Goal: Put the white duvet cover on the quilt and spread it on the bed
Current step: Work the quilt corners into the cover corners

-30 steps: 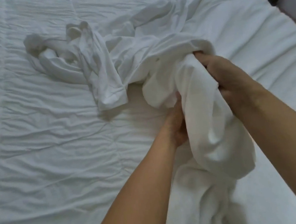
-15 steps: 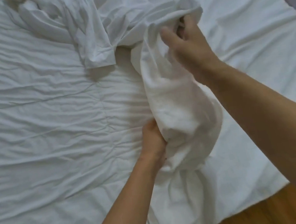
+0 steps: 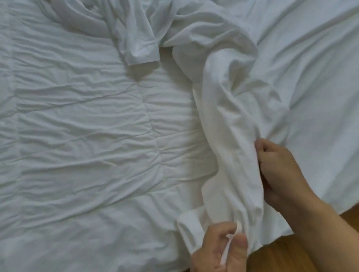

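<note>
We see cloth nearly everywhere. The quilt (image 3: 68,133) is white padded fabric, matt, stitched into panels, puckered and finely creased along the seams. The duvet cover (image 3: 221,97) is thinner white woven cloth, matt, soft, bunched into rope-like twists and loose folds; its weave looks slightly coarser than the quilt's shell. Right of it the cloth lies smoother, with broad shallow wrinkles. We note the floor (image 3: 285,257) is wood or wood-look board, warm orange-brown, smooth with a low sheen. The left hand (image 3: 217,258) and right hand (image 3: 282,174) are bare skin pinching cloth.
</note>
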